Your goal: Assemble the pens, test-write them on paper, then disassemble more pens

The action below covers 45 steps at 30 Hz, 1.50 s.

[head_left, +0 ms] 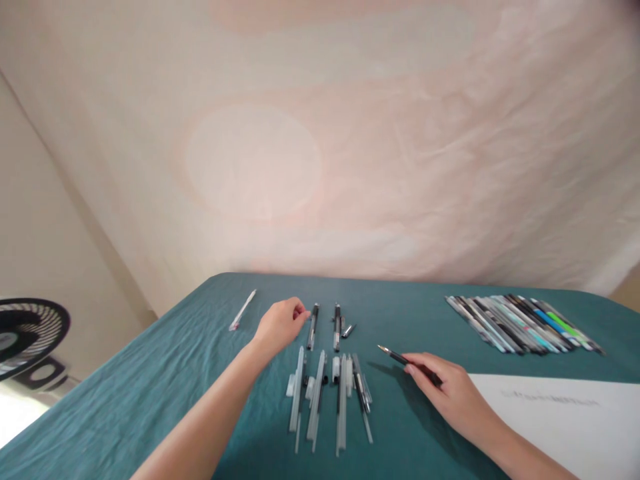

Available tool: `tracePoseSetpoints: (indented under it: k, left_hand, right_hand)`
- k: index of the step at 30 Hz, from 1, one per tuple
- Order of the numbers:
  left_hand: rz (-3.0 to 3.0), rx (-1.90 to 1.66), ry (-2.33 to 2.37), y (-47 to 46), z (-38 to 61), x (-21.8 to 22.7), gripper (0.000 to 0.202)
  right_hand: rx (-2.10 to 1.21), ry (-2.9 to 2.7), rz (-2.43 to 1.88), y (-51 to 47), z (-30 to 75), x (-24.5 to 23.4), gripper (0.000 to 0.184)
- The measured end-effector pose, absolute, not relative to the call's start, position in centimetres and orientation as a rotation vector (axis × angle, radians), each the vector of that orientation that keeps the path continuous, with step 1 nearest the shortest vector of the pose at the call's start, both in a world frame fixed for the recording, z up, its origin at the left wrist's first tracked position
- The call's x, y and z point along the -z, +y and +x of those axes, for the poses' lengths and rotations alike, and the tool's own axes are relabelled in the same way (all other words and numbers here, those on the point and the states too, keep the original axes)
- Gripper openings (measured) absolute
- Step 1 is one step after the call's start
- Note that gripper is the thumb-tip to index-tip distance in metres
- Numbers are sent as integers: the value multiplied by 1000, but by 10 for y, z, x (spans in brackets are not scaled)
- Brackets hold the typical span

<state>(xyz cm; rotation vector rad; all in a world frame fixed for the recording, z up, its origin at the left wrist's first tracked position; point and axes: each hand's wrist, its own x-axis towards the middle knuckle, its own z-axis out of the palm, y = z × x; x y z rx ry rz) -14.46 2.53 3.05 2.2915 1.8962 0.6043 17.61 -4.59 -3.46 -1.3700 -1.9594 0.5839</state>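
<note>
My right hand (440, 387) grips a black pen (399, 357) with an exposed pointed metal tip, held above the cloth and aimed left. My left hand (283, 323) has its fingers curled together beside a dark clear-barrelled pen (313, 327); whether they hold anything is hidden. Just right of that lies a second dark pen (337, 327), with a short silver-and-black piece (349, 330) at its side. Nearer me are several groups of pen parts, with translucent barrels (296, 393), a cap (336, 368) and a dark pen piece (360, 387) among them.
A row of many pens (525, 327) lies at the right on the green tablecloth (200, 360). White paper (560, 427) with faint scribbles is under my right forearm's side. A white pen (243, 310) lies at far left. A black fan (35, 337) stands beyond the left edge.
</note>
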Motion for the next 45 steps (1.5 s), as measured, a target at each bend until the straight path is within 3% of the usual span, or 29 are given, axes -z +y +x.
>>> tracePoseSetpoints:
  k: [16,31,38,45]
  left_hand:
    - [2515,-690,1517,-4,-81,-7,18]
    - [2549,-359,1742,22,-49,-4,12]
    - [2696,-504,1308,7,-50,-11,15]
    - [2674,-613,1245,-6,-55,-16,14]
  right_hand:
    - [-618,-1916,-1355,-47,176,33,28]
    - [-561,-1934,-1299,-49,175,25,29]
    - [-516,-1934,-1278,-48,175,27,26]
    - [-453,-1930,-1243,-49,175,25,26]
